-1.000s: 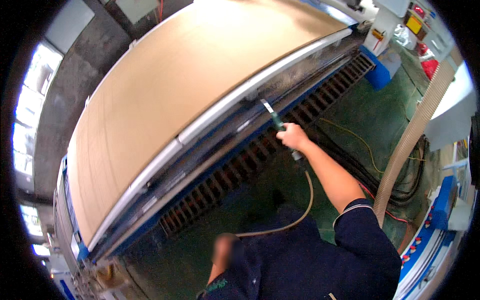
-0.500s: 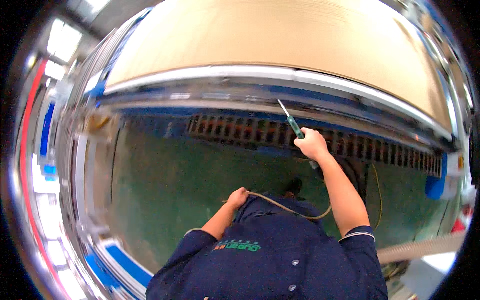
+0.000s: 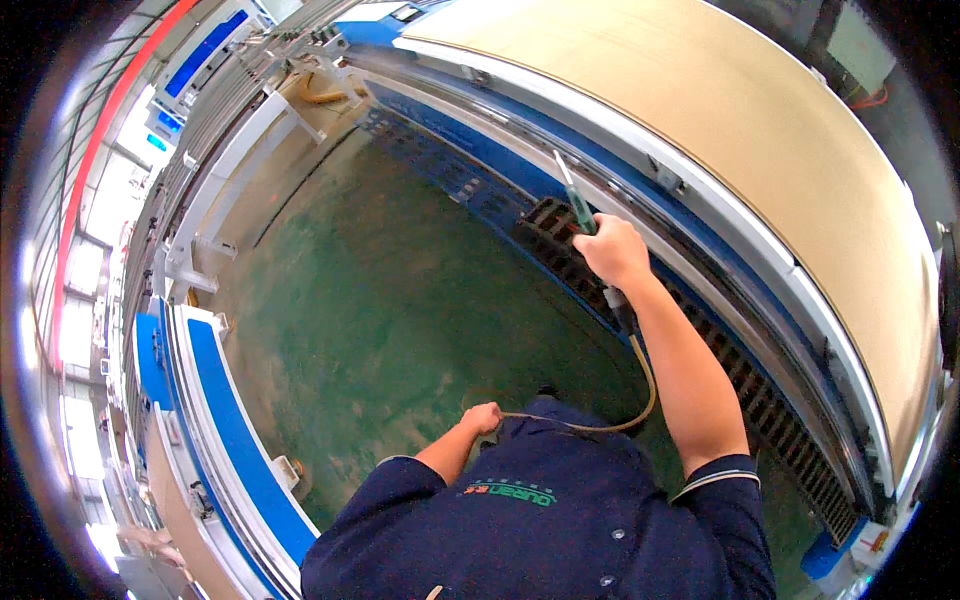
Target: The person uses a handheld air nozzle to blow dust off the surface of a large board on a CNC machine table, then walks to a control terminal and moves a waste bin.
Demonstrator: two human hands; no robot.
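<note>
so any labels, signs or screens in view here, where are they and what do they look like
Shirt logo: on the chest of the person's dark navy shirt, a short green strip with a small red mark.
Warning sticker: lower right, on the blue machine corner, small, yellow and red.
Blue panels: upper left on the white machine frame, long bright rectangles; whether they are screens cannot be told.
No packages in view.

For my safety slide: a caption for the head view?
Right hand aims a green air gun along the machine's edge; left hand holds its hose.
</note>
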